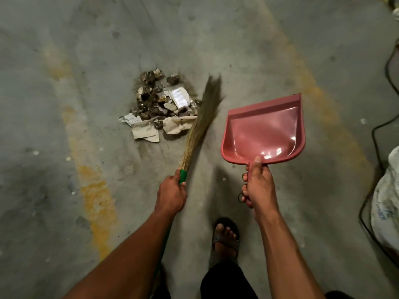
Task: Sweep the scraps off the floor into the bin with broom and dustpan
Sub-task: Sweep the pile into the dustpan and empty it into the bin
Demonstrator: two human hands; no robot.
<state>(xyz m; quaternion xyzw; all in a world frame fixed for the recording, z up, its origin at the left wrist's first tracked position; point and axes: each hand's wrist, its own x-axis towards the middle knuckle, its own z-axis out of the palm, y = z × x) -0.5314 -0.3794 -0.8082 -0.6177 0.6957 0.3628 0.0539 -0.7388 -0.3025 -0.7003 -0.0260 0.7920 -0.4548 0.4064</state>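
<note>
- The scraps, torn paper and dark crumpled bits, lay gathered in one loose pile on the concrete floor, a little left of centre and farther off than the hands; the gathering looked largely done, though a few pale specks remained scattered at the left.
- The left hand gripped the broom by its green collar, the blurred bristles lying against the pile's right edge.
- The right hand was curled round the handle of the pink dustpan, held to the right of the pile and apart from it; its tray was empty.
- Nothing had yet gone into the pan, so sweeping in and emptying were left.
- No bin could be identified; a whitish sack stood at the right edge beside a dark cable.
</note>
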